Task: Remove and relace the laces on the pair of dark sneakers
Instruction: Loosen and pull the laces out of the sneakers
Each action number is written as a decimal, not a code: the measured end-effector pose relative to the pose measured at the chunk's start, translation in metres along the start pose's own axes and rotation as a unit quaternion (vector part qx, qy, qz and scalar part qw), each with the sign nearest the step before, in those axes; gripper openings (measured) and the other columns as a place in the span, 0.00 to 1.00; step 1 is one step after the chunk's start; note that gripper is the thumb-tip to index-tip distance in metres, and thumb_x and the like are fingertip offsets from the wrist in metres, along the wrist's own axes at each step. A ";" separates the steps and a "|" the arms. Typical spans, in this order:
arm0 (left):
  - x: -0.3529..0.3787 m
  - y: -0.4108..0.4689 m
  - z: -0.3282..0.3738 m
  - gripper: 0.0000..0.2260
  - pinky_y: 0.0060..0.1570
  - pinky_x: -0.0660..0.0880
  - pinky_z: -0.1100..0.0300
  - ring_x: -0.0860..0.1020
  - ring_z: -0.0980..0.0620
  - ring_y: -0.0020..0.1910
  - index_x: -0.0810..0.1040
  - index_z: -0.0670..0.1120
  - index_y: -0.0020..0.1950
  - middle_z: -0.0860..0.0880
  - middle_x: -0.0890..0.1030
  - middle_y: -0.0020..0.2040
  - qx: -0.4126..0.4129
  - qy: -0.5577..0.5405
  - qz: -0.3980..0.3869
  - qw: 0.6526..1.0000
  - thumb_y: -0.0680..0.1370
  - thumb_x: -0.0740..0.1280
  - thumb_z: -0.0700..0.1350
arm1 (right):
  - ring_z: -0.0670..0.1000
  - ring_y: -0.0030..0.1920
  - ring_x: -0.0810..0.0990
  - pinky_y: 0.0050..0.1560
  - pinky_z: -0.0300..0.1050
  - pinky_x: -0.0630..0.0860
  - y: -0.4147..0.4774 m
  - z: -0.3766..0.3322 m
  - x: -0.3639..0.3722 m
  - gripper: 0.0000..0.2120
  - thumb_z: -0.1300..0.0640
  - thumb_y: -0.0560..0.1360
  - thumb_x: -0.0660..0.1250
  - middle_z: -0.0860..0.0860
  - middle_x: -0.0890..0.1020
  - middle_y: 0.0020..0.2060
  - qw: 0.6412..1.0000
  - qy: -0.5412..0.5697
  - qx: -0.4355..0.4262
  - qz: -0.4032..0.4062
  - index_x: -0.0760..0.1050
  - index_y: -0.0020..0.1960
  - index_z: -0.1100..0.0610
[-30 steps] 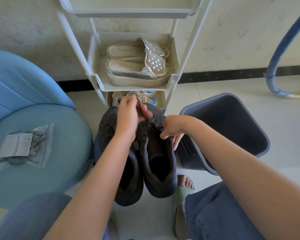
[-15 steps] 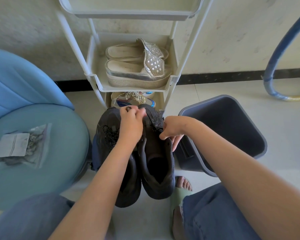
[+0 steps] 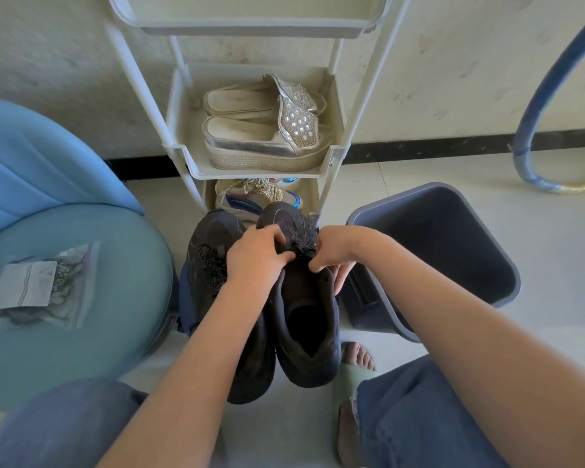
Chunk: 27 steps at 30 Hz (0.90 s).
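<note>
Step in hand, in my judgement: unlacing one sneaker (image 3: 304,315), which stands on the floor between the knees, touching its mate (image 3: 210,244). My view shows the left hand (image 3: 255,256) pinching the lace (image 3: 302,246) at the vamp and the right hand (image 3: 335,251) clamped on the eyelet edge. Next move calls for drawing the cord free, eyelet by eyelet. Uppers dark, soft knit; lace round and speckled.

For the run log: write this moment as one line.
left hand pinches laces | right hand grips same sneaker | other sneaker alongside
</note>
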<state>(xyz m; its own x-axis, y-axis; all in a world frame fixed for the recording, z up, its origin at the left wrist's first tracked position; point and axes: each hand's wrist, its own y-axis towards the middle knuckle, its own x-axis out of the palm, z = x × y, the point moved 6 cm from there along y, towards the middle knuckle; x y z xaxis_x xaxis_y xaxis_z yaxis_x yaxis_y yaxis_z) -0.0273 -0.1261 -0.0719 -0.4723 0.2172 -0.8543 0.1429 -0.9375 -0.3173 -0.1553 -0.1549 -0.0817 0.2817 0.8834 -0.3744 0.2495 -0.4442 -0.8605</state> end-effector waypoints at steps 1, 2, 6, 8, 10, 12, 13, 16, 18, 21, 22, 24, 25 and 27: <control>0.000 0.001 0.000 0.08 0.46 0.71 0.55 0.76 0.45 0.55 0.78 0.54 0.52 0.46 0.73 0.60 -0.005 0.010 -0.010 1.000 0.75 0.69 0.54 | 0.60 0.42 0.85 0.51 0.49 0.81 0.000 0.000 0.000 0.05 0.63 0.75 0.63 0.60 0.84 0.37 1.000 -0.001 -0.001 0.001 0.73 0.43 0.66; -0.002 0.002 0.001 0.07 0.47 0.71 0.55 0.77 0.45 0.55 0.81 0.54 0.51 0.45 0.71 0.62 -0.007 0.021 -0.012 1.000 0.75 0.69 0.53 | 0.60 0.43 0.85 0.52 0.49 0.81 0.001 0.000 0.000 0.06 0.63 0.75 0.63 0.61 0.84 0.39 1.000 -0.001 -0.001 0.002 0.74 0.44 0.67; -0.007 0.002 0.002 0.09 0.42 0.67 0.57 0.77 0.46 0.48 0.82 0.47 0.48 0.48 0.69 0.59 0.000 -0.005 0.050 0.999 0.78 0.66 0.51 | 0.61 0.43 0.85 0.53 0.50 0.81 -0.001 0.001 -0.002 0.08 0.63 0.75 0.64 0.64 0.84 0.44 1.000 0.002 0.000 0.007 0.74 0.49 0.68; -0.014 0.000 -0.009 0.10 0.43 0.65 0.61 0.76 0.48 0.46 0.80 0.43 0.48 0.45 0.70 0.58 -0.049 -0.159 0.136 0.977 0.80 0.63 0.48 | 0.60 0.43 0.85 0.52 0.50 0.81 -0.001 0.003 -0.002 0.09 0.63 0.75 0.64 0.63 0.84 0.44 1.000 0.011 0.003 0.006 0.74 0.51 0.69; -0.026 0.000 -0.020 0.10 0.38 0.66 0.67 0.75 0.53 0.38 0.76 0.43 0.47 0.43 0.75 0.54 -0.108 -0.378 0.188 0.900 0.82 0.58 0.46 | 0.59 0.42 0.85 0.50 0.48 0.81 -0.002 0.004 -0.002 0.08 0.63 0.76 0.64 0.62 0.84 0.44 1.000 0.012 0.004 0.004 0.75 0.49 0.68; -0.044 0.004 -0.019 0.09 0.31 0.68 0.70 0.73 0.62 0.28 0.72 0.45 0.47 0.49 0.80 0.49 -0.112 -0.488 0.183 0.846 0.82 0.56 0.46 | 0.59 0.42 0.85 0.47 0.47 0.82 -0.001 0.003 -0.002 0.06 0.63 0.76 0.64 0.62 0.84 0.44 1.000 0.017 0.006 0.002 0.75 0.48 0.67; -0.051 0.006 -0.014 0.08 0.33 0.70 0.67 0.73 0.63 0.26 0.72 0.47 0.47 0.52 0.81 0.47 -0.086 -0.474 0.166 0.860 0.82 0.56 0.46 | 0.60 0.42 0.85 0.47 0.49 0.82 -0.001 0.002 -0.001 0.07 0.63 0.76 0.65 0.63 0.84 0.46 1.000 0.021 0.007 0.002 0.75 0.49 0.68; -0.052 0.000 -0.001 0.05 0.42 0.72 0.58 0.77 0.55 0.36 0.74 0.51 0.48 0.55 0.82 0.43 -0.046 -0.278 0.130 0.951 0.80 0.60 0.47 | 0.61 0.41 0.85 0.44 0.52 0.83 -0.001 0.000 -0.002 0.13 0.60 0.77 0.67 0.63 0.83 0.45 1.000 0.025 0.010 -0.005 0.74 0.55 0.69; -0.037 -0.007 -0.002 0.09 0.45 0.70 0.55 0.77 0.49 0.49 0.74 0.51 0.58 0.52 0.80 0.52 -0.065 -0.149 0.090 0.983 0.79 0.61 0.45 | 0.59 0.39 0.84 0.43 0.53 0.83 -0.002 -0.001 -0.004 0.15 0.55 0.78 0.66 0.61 0.83 0.40 1.000 0.029 -0.004 -0.006 0.76 0.52 0.69; -0.019 -0.009 -0.006 0.15 0.60 0.67 0.52 0.67 0.45 0.64 0.74 0.52 0.65 0.46 0.70 0.64 -0.057 -0.026 0.051 0.997 0.79 0.61 0.41 | 0.54 0.34 0.83 0.41 0.48 0.82 0.001 -0.003 -0.020 0.20 0.48 0.80 0.61 0.59 0.83 0.38 0.994 0.048 -0.030 0.097 0.77 0.44 0.65; -0.021 -0.009 -0.005 0.14 0.65 0.63 0.51 0.63 0.44 0.67 0.75 0.52 0.63 0.46 0.67 0.66 -0.051 0.011 0.064 0.997 0.79 0.61 0.42 | 0.54 0.33 0.82 0.41 0.47 0.82 0.005 -0.002 -0.027 0.22 0.46 0.81 0.59 0.60 0.84 0.40 0.988 0.055 -0.035 0.142 0.77 0.45 0.66; -0.024 -0.012 -0.002 0.10 0.71 0.54 0.46 0.59 0.44 0.69 0.78 0.53 0.58 0.46 0.66 0.67 -0.043 0.062 0.092 0.993 0.78 0.63 0.47 | 0.55 0.33 0.83 0.41 0.47 0.82 0.010 -0.003 -0.031 0.26 0.41 0.79 0.59 0.59 0.83 0.38 0.978 0.055 -0.047 0.197 0.78 0.46 0.66; -0.025 -0.014 0.002 0.10 0.71 0.54 0.46 0.59 0.44 0.68 0.79 0.52 0.57 0.47 0.68 0.66 -0.034 0.076 0.097 0.992 0.77 0.64 0.49 | 0.55 0.32 0.82 0.40 0.47 0.82 0.012 -0.004 -0.028 0.28 0.38 0.77 0.61 0.58 0.82 0.35 0.978 0.047 -0.050 0.198 0.78 0.44 0.65; -0.024 -0.018 0.012 0.13 0.65 0.58 0.50 0.63 0.44 0.64 0.77 0.51 0.57 0.47 0.71 0.62 -0.013 0.105 0.099 0.990 0.76 0.65 0.53 | 0.53 0.30 0.80 0.36 0.44 0.80 0.017 -0.009 -0.017 0.24 0.39 0.75 0.65 0.56 0.78 0.30 0.984 0.014 -0.054 0.169 0.74 0.37 0.61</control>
<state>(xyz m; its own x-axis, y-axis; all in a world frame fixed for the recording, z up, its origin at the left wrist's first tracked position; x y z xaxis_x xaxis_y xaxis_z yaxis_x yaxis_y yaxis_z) -0.0286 -0.1179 -0.0409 -0.2428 0.0847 -0.9664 0.2382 -0.9605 -0.1441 -0.1479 -0.1789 -0.0867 0.3914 0.6791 -0.6210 0.2344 -0.7261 -0.6464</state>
